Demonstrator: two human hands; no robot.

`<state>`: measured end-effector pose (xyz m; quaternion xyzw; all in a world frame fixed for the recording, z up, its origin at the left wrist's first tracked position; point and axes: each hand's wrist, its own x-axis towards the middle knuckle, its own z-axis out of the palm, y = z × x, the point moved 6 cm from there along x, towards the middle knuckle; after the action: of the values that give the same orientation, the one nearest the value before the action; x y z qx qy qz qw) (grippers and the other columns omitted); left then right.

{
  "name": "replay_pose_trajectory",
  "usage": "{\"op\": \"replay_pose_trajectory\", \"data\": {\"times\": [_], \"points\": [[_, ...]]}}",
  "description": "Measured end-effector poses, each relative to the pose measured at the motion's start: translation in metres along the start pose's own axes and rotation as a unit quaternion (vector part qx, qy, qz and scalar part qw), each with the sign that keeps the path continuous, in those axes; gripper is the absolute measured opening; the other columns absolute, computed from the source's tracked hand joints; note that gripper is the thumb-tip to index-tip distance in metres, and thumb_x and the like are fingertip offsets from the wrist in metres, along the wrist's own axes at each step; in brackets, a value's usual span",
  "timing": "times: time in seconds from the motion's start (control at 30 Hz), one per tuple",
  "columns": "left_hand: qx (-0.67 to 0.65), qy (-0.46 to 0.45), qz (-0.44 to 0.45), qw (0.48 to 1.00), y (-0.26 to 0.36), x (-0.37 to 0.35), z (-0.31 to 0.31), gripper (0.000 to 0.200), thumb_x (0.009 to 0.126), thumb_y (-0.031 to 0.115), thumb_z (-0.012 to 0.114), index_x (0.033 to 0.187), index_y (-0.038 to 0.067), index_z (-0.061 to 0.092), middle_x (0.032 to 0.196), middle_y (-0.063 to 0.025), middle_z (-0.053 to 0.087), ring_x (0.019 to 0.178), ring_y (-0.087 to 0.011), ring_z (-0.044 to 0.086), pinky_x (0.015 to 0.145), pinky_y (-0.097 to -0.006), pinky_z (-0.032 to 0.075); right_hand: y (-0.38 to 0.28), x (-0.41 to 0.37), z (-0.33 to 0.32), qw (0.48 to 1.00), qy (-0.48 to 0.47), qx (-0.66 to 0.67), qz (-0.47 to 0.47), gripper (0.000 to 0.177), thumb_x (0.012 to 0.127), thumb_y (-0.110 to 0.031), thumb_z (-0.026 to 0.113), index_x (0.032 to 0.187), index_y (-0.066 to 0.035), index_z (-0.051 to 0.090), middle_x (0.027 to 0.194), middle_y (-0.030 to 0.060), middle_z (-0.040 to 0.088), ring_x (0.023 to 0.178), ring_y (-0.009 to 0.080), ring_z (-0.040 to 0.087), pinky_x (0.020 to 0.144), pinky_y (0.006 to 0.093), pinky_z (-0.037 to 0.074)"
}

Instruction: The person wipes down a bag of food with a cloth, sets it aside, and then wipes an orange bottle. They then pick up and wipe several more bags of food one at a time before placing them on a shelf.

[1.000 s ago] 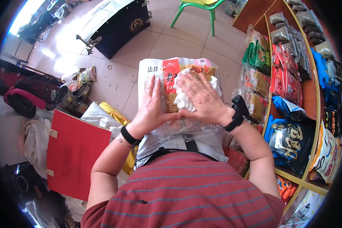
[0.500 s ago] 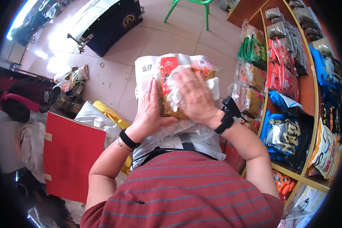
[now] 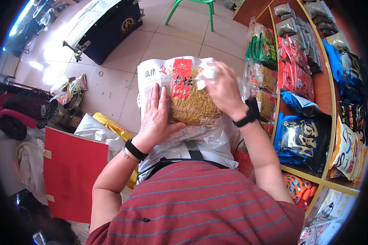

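Note:
A clear food package [image 3: 194,104] with yellowish contents and a red label lies on white printed paper [image 3: 147,73] over my lap. My left hand [image 3: 154,118] rests flat with fingers stretched along the package's left edge, its thumb at the lower edge. At the upper right corner of the package, my right hand [image 3: 225,90] is closed on a crumpled white cloth or tissue [image 3: 207,74]. Its fingertips are partly blurred.
Shelves with bagged goods [image 3: 302,139] stand on the right. A red board [image 3: 73,173] and a yellow bag [image 3: 114,128] are at the left. A black box [image 3: 110,34] and a green stool [image 3: 210,12] stand on the tiled floor ahead.
My right hand has moved with the white cloth from the middle of the package to its upper right corner, uncovering the label and contents. The camera view has shifted slightly.

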<state>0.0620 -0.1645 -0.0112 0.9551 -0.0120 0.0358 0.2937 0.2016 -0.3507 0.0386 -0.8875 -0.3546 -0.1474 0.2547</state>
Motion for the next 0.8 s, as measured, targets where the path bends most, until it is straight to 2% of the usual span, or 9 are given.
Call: {"op": "replay_pose_trajectory", "data": {"times": [0.1,0.17,0.3,0.37,0.43,0.5,0.63,0.67,0.8], "points": [[-0.017,-0.004,-0.006,1.0,-0.003,-0.001,-0.002,0.125,0.068,0.042,0.093,0.16,-0.006,0.023,0.167,-0.0335,0.014,0.157,-0.0468,0.015,0.127,-0.0537,0.018,0.049,-0.048,0.009,0.951,0.042,0.225,0.209,0.039,0.106,-0.02,0.056,0.137,0.005,0.055,0.138,0.0255,0.058,0.133,0.0446,0.052,0.114,0.0501,0.04],[-0.052,-0.008,0.003,0.999,-0.005,-0.001,-0.002,0.128,0.067,0.041,0.095,0.161,-0.007,0.021,0.168,-0.0319,0.011,0.158,-0.0462,0.013,0.127,-0.0508,0.021,0.033,-0.048,0.008,0.977,0.101,0.131,0.135,0.042,0.106,-0.02,0.057,0.139,0.005,0.054,0.141,0.0269,0.056,0.134,0.0452,0.051,0.115,0.049,0.04],[-0.094,-0.008,-0.024,0.995,-0.009,-0.004,-0.009,0.134,0.063,0.04,0.097,0.162,-0.005,0.018,0.169,-0.03,0.01,0.158,-0.0454,0.013,0.127,-0.0499,0.022,0.022,-0.013,0.017,0.981,0.086,0.149,0.089,0.042,0.105,-0.019,0.056,0.14,0.005,0.053,0.141,0.0282,0.055,0.136,0.0459,0.05,0.116,0.049,0.039],[-0.107,0.072,-0.014,0.992,-0.014,-0.009,-0.014,0.138,0.062,0.036,0.098,0.163,-0.002,0.012,0.169,-0.0312,0.007,0.157,-0.0473,0.014,0.127,-0.0506,0.023,0.021,0.012,0.035,0.974,0.034,0.217,0.049,0.041,0.105,-0.021,0.056,0.138,0.004,0.055,0.142,0.0281,0.056,0.136,0.0465,0.05,0.119,0.0497,0.036],[-0.103,0.102,-0.015,0.989,-0.012,-0.011,-0.021,0.142,0.061,0.034,0.098,0.164,-0.001,0.007,0.169,-0.0308,0.004,0.157,-0.0473,0.013,0.127,-0.0486,0.023,0.015,0.029,0.043,0.986,0.017,0.164,0.004,0.041,0.105,-0.024,0.056,0.137,0.003,0.057,0.143,0.0256,0.057,0.139,0.0464,0.047,0.121,0.0501,0.032],[-0.082,0.152,-0.019,0.985,-0.009,-0.01,-0.032,0.146,0.057,0.033,0.101,0.165,0.0,0.008,0.171,-0.0285,0.004,0.158,-0.044,0.014,0.127,-0.0482,0.023,0.009,0.04,0.049,1.0,-0.021,-0.003,0.016,0.042,0.104,-0.027,0.058,0.136,0.001,0.06,0.143,0.0227,0.059,0.143,0.0464,0.043,0.123,0.0503,0.029],[-0.023,0.091,0.006,0.996,-0.015,-0.01,-0.024,0.138,0.064,0.043,0.096,0.165,0.0,0.011,0.171,-0.0294,0.006,0.159,-0.0439,0.013,0.127,-0.0481,0.022,-0.016,0.026,0.049,0.991,-0.068,0.112,-0.012,0.063,0.101,-0.036,0.058,0.149,0.005,0.047,0.155,0.0258,0.047,0.149,0.043,0.037,0.126,0.053,0.024],[-0.048,0.101,0.011,0.994,-0.013,-0.009,-0.024,0.133,0.065,0.04,0.094,0.163,-0.004,0.015,0.169,-0.0304,0.011,0.158,-0.046,0.013,0.128,-0.0495,0.02,-0.032,0.015,0.048,0.992,-0.09,0.067,-0.051,0.076,0.1,-0.044,0.058,0.155,0.005,0.038,0.16,0.0272,0.039,0.152,0.0398,0.034,0.127,0.0525,0.021],[-0.066,0.101,0.034,0.992,-0.014,-0.004,-0.021,0.133,0.066,0.038,0.094,0.163,-0.006,0.013,0.169,-0.0309,0.009,0.159,-0.0447,0.011,0.128,-0.0476,0.021,-0.086,-0.011,0.045,0.976,-0.144,0.023,-0.162,0.079,0.1,-0.049,0.058,0.157,0.002,0.038,0.162,0.0242,0.038,0.155,0.0366,0.031,0.128,0.0511,0.019]]}}
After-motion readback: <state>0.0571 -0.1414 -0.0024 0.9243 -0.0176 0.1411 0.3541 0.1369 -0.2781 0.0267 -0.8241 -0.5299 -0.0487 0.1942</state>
